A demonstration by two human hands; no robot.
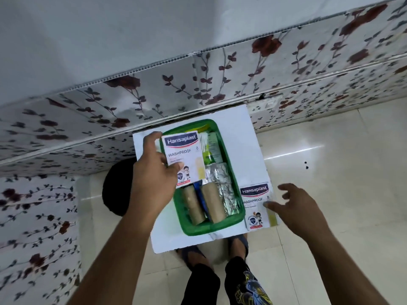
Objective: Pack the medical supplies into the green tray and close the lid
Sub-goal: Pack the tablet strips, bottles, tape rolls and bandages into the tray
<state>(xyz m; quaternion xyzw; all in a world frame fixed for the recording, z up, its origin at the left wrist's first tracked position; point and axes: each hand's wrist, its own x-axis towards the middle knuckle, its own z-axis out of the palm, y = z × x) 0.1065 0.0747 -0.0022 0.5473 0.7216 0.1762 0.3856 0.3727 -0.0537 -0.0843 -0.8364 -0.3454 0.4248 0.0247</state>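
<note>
The green tray [241, 213] sits on a small white table [240, 128]. Inside it lie two brown bandage rolls [213, 202], a silver foil pack [222, 183], cotton swabs and green packets at the far end. My left hand [152, 172] holds a Hansaplast plaster pack [185, 155] above the tray's left side. A second Hansaplast pack [256, 208] lies on the table to the right of the tray. My right hand [295, 208] hovers over it with fingers spread, fingertips touching its right edge. No lid is visible.
A floral-patterned wall panel [198, 89] runs just behind the table. A dark round object [116, 186] stands on the floor left of the table. My feet [237, 245] are under the table's near edge. Pale floor tiles [330, 172] spread to the right.
</note>
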